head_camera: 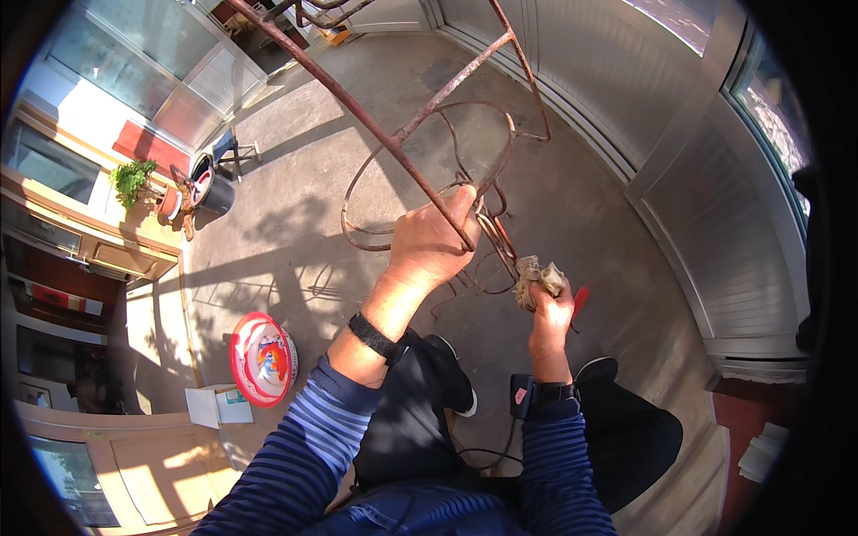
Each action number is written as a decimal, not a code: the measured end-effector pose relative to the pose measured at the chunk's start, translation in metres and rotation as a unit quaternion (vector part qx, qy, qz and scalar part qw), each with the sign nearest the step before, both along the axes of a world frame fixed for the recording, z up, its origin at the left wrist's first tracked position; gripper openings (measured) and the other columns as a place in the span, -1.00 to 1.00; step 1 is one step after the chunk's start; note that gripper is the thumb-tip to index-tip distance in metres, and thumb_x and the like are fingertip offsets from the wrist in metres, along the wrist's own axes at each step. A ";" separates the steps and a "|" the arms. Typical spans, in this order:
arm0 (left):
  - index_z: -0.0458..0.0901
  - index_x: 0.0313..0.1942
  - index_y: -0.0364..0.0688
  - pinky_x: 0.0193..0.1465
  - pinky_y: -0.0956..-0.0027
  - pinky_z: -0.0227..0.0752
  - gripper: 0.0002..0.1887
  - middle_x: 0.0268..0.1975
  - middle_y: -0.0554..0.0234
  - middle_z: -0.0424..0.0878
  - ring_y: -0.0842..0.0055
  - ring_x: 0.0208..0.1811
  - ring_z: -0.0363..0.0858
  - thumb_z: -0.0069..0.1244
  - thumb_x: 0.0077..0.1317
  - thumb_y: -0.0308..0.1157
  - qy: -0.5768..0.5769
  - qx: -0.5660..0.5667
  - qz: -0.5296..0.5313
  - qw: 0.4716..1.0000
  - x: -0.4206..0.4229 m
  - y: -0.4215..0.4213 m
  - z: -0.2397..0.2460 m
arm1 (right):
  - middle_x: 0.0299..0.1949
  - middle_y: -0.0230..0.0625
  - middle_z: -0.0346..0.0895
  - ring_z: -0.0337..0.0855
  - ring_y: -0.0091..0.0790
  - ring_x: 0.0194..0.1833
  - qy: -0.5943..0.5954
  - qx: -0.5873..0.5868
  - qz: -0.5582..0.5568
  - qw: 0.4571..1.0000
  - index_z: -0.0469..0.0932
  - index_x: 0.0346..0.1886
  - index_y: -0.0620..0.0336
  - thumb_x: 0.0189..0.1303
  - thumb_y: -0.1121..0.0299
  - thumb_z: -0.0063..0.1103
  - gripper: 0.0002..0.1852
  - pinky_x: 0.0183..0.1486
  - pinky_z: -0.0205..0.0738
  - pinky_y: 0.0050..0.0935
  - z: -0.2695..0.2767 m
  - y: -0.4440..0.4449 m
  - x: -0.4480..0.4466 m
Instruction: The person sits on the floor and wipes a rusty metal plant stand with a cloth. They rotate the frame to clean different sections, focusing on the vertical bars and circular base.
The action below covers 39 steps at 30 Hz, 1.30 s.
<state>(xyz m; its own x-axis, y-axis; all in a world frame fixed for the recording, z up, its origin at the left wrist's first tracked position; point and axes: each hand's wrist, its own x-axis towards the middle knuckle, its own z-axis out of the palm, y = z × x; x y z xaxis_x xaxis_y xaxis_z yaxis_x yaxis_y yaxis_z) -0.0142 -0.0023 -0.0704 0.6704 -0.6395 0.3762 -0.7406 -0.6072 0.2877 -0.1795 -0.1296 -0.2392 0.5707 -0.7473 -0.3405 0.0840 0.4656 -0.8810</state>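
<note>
A rusty metal rod rack (355,114) with curved rings and straight bars rises in front of me. Around its bars, near the middle, my left hand (436,234) is closed. Lower on the right, my right hand (552,308) grips a crumpled, dirty whitish cloth (527,275) against the rack's thin rods. A red thing (580,299), blurred, shows just right of that hand; whether it is held cannot be told. Several bent rods hang down between the two hands, partly hidden by them.
A red-rimmed enamel basin (264,360) is on the left, beside a small white box (218,406). Farther off are a black bucket (216,194), a folding stool (234,153) and a potted plant (132,181). Panelled wall (603,100) runs along the right. My legs and shoes are below the rack.
</note>
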 end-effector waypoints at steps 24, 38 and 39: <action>0.58 0.20 -0.01 -0.15 -0.14 0.70 -0.62 -0.04 0.11 0.84 -0.08 -0.19 0.82 0.08 0.38 -0.30 0.050 0.044 0.003 0.998 -0.004 0.000 0.001 | 0.01 -0.32 0.72 0.79 -0.28 -0.02 0.005 0.139 -0.062 0.988 0.63 0.14 0.27 0.26 0.64 0.37 -0.63 0.08 0.71 -0.27 -0.033 0.014 -0.008; 0.56 0.14 -0.04 -0.19 -0.15 0.71 -0.65 -0.03 0.07 0.82 -0.12 -0.19 0.81 0.09 0.36 -0.30 0.054 0.009 -0.006 0.998 -0.008 -0.003 0.002 | 0.11 -0.25 0.68 0.75 -0.20 0.13 -0.147 0.141 0.020 0.979 0.59 0.21 0.23 0.27 0.69 0.28 -0.57 0.24 0.68 -0.20 0.024 -0.067 0.027; 0.57 0.14 -0.04 -0.19 -0.14 0.71 -0.65 -0.02 0.07 0.82 -0.12 -0.19 0.81 0.09 0.36 -0.30 0.051 0.019 -0.006 0.999 -0.007 -0.003 0.002 | 0.13 -0.24 0.68 0.75 -0.20 0.13 -0.143 0.137 0.022 0.980 0.59 0.23 0.22 0.26 0.70 0.27 -0.55 0.25 0.68 -0.20 0.023 -0.066 0.030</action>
